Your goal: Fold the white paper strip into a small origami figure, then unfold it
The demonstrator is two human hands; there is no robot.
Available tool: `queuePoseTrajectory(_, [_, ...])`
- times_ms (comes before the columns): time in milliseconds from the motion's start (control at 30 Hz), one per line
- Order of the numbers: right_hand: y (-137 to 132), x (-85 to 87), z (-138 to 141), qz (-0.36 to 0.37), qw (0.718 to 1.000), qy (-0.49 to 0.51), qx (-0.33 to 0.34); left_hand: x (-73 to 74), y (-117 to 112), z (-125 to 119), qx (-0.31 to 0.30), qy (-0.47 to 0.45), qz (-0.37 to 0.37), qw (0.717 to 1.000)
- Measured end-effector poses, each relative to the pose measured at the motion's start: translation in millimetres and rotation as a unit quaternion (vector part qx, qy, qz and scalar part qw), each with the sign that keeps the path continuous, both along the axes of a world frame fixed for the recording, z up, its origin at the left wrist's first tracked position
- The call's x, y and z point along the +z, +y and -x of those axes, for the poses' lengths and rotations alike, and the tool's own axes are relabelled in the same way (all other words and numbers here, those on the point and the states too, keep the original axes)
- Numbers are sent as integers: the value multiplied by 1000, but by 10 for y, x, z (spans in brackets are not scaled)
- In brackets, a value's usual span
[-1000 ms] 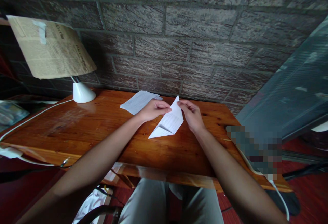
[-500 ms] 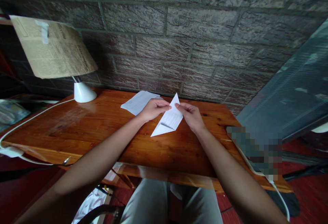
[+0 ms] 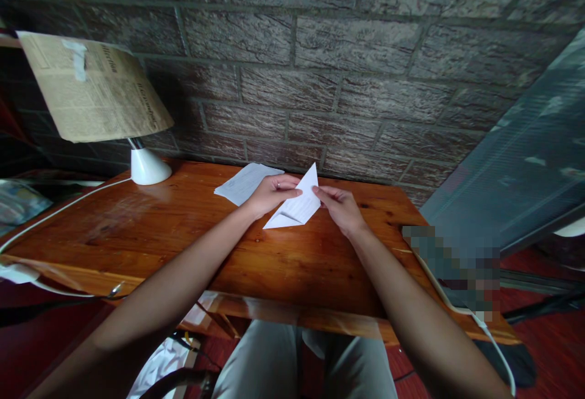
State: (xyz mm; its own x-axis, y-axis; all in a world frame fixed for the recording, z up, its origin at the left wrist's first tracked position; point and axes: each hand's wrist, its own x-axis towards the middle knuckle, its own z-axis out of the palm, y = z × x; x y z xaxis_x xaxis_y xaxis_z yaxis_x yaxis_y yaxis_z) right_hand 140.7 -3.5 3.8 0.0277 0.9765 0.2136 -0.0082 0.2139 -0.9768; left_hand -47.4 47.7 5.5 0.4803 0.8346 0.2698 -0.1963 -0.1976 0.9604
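A white lined sheet folded into a pointed shape (image 3: pixel 296 206) is lifted a little above the wooden table (image 3: pixel 183 234). My left hand (image 3: pixel 269 194) pinches its upper left edge, fingers closed, a ring on one finger. My right hand (image 3: pixel 340 209) pinches the right edge near the top point. Both hands sit at the far middle of the table, close to the wall.
A loose white sheet (image 3: pixel 244 182) lies behind my left hand. A white lamp with a newspaper shade (image 3: pixel 94 91) stands at the far left, its cable (image 3: pixel 55 213) crossing the table. A brick wall (image 3: pixel 320 70) backs the table. Another cable (image 3: pixel 475 320) runs off the right edge.
The folded paper has been raised slightly and tilted flatter, its lower tip shifting left. Both hands moved up a little with it.
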Motion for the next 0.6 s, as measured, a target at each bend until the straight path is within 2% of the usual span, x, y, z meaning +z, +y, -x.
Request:
queuePoseTrajectory(67, [7, -8, -11, 9, 1000, -3, 2, 1, -12, 4, -41, 7, 4, 999])
queuePoseTrajectory(133, [8, -8, -15, 17, 1000, 0, 8, -1, -17, 0, -52, 12, 2, 999])
queuePoseTrajectory(367, [18, -23, 2, 1, 1000, 23, -21, 5, -22, -31, 26, 14, -24, 999])
queuePoseTrajectory(600, [27, -65, 2, -31, 998, -27, -39, -20, -73, -67, -2, 26, 26, 999])
